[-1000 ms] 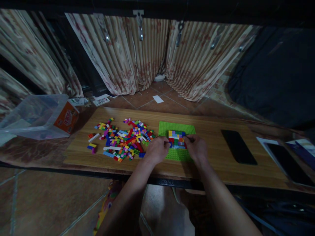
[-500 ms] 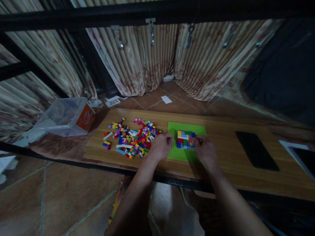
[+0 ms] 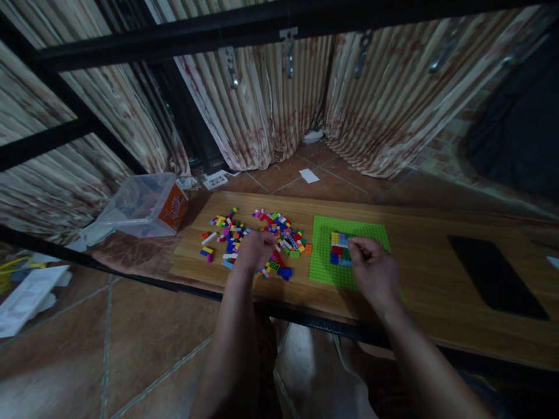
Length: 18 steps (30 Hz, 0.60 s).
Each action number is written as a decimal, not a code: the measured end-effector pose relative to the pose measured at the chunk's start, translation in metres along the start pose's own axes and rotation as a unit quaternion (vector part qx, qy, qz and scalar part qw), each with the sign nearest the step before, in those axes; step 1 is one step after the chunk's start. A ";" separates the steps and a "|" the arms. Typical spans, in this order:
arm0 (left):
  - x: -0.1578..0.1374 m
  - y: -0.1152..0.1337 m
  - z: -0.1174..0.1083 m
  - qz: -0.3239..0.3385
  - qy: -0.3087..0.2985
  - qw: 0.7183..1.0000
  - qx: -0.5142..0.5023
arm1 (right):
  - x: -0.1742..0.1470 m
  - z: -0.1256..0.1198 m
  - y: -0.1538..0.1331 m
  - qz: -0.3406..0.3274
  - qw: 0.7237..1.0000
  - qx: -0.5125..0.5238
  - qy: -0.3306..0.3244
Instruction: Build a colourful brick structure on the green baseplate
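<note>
My left hand (image 3: 257, 250) hovers over the loose pile of colourful toy bricks (image 3: 231, 235), its fingers curled together. Whatever those fingertips hold, if anything, is too small to tell. To the right lies a green baseplate (image 3: 321, 256), flat on the wooden board. A block of joined bricks (image 3: 339, 249) in yellow, red, blue and white sits on its middle. My right hand (image 3: 376, 270) is above the right side of this block and hides part of it. Its thumb and fingers are pinched; I cannot make out anything between them.
A clear plastic bin (image 3: 144, 206) with an orange label stands left of the wooden board (image 3: 419, 279). A black flat slab (image 3: 495, 276) lies at the board's right. Striped curtains (image 3: 279, 110) hang behind, with a dark metal bar (image 3: 244, 35) across the top.
My left hand has moved left from beside the baseplate to over the loose bricks. My right hand has lifted slightly from the block's right edge. The view has shifted left.
</note>
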<state>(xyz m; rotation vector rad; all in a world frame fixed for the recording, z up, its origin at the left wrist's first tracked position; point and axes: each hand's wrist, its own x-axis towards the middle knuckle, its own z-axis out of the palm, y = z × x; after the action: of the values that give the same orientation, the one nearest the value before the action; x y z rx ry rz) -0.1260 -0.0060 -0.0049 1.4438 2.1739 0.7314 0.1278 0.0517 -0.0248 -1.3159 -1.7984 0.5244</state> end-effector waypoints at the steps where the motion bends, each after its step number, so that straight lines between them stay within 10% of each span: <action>1: -0.002 0.004 0.000 -0.001 -0.015 1.000 0.026 | -0.002 0.004 -0.003 -0.013 1.000 0.014 -0.006; 18: -0.016 0.047 0.016 -0.095 0.036 0.970 0.219 | -0.002 0.005 -0.015 -0.067 0.997 0.040 -0.027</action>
<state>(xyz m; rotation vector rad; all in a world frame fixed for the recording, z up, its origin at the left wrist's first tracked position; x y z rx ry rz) -0.0772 -0.0024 0.0136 1.3909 2.6012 0.2454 0.1160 0.0449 -0.0177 -1.1280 -1.8747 0.5566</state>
